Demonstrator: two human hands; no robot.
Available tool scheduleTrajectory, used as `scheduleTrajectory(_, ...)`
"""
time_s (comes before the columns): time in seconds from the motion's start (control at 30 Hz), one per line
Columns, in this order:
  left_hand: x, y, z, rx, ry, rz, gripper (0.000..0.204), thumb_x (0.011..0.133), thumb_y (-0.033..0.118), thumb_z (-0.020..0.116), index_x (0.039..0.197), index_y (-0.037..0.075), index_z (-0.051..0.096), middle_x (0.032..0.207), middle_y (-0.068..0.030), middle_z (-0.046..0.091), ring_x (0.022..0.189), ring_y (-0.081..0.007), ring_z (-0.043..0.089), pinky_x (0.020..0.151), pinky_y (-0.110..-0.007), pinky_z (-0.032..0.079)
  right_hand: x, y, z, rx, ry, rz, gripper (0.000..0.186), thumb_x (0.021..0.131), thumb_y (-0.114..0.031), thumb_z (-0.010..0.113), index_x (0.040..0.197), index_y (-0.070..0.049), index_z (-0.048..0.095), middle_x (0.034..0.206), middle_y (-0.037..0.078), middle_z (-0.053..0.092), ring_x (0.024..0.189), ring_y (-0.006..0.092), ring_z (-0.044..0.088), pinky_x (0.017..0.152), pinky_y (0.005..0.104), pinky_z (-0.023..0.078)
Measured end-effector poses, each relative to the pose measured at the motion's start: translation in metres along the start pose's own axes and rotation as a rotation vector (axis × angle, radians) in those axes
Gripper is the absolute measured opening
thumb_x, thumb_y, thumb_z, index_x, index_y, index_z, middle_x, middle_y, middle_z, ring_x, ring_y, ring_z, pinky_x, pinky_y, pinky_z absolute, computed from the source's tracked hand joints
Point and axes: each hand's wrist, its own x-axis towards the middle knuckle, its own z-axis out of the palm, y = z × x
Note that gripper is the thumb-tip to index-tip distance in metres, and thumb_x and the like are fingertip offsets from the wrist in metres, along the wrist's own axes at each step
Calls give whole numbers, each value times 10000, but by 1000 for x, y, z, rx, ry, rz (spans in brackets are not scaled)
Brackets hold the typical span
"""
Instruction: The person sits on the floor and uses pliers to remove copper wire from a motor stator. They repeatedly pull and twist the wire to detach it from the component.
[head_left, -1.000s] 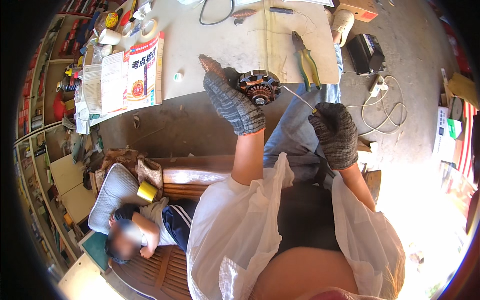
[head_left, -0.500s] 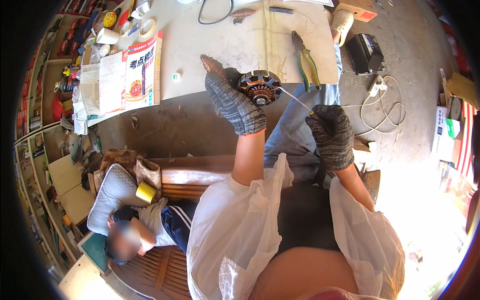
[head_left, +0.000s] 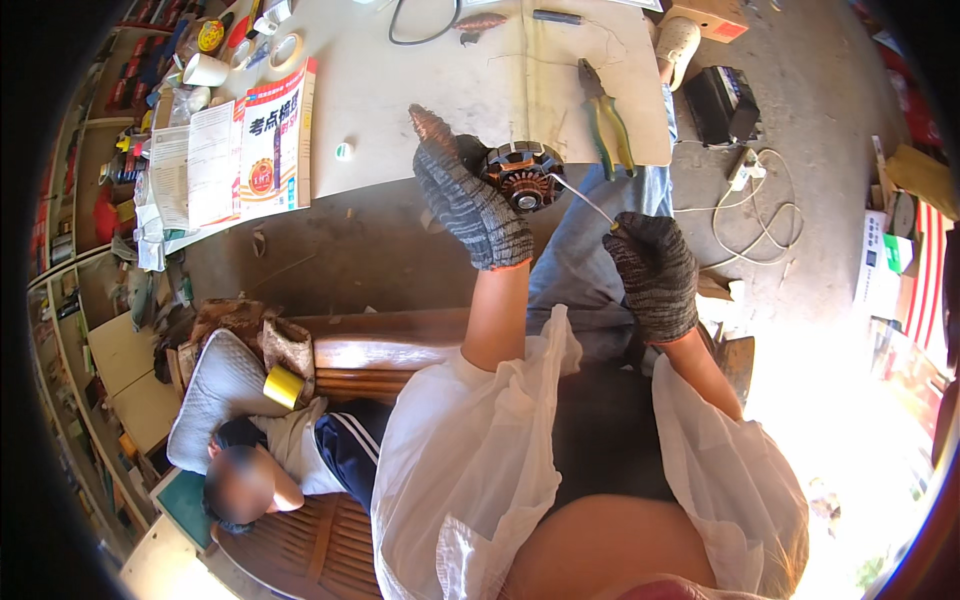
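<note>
My left hand (head_left: 465,205), in a dark grey knitted glove with a rust-brown fingertip, grips a round motor stator (head_left: 527,180) near the table's front edge. The stator has dark outer blocks and copper-coloured windings around a pale metal centre. My right hand (head_left: 655,275), gloved alike, is closed on a screwdriver-like tool with a thin metal shaft (head_left: 585,199); its handle is mostly hidden in the fist. The shaft's tip meets the stator's right side. Just beyond, pliers (head_left: 607,122) with green and yellow handles lie on the table.
The pale table (head_left: 420,85) carries a book (head_left: 277,145), tape rolls (head_left: 287,50), a white cup (head_left: 206,70), a small white cap (head_left: 344,151) and a dark cable. A person (head_left: 290,460) lies on the wooden bench at left. A black box (head_left: 722,105) and power strip (head_left: 747,168) are on the floor.
The shaft's tip has shifted slightly left across the stator, and my right hand has moved a little left with it. My left hand keeps its hold. The whole view has shifted slightly.
</note>
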Motion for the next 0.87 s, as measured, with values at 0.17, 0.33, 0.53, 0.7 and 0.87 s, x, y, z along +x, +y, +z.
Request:
scheduleTrajectory(0.17,0,-6,1,-12,-9,-28,340,902,381,477,983,60,555,787,-39,548,682,-143,523,608,-274,452,-3,-2,-6,-117,1,-20,234,783,-48,671,998,-6,586,917,102,645,837,154,619,759,273,487)
scheduleTrajectory(0.33,-1,-8,2,13,-5,9,352,894,386,495,994,57,566,794,-42,559,697,-151,541,607,-280,467,-6,-6,-9,-127,1,9,227,782,-43,670,994,-7,595,882,87,645,815,134,609,751,272,480)
scheduleTrajectory(0.53,6,-3,-3,33,-177,-95,359,889,373,527,1026,45,572,803,-49,583,688,-131,555,602,-259,471,9,-5,-24,-162,-99,-38,190,749,-57,691,924,-29,624,823,81,634,768,191,620,696,289,479)
scheduleTrajectory(0.7,-7,7,9,139,-246,-71,353,921,355,461,1108,76,568,689,29,459,580,-44,379,529,-196,341,15,0,-39,-288,-200,-74,180,771,-64,673,940,-17,630,871,86,653,770,169,622,712,275,481)
scheduleTrajectory(0.87,-2,1,5,182,-339,-171,407,924,345,456,1253,112,511,709,46,465,575,-38,343,512,-206,321,17,-2,-48,-473,-290,-214,181,802,-131,648,957,-39,637,919,109,657,824,214,644,730,331,496)
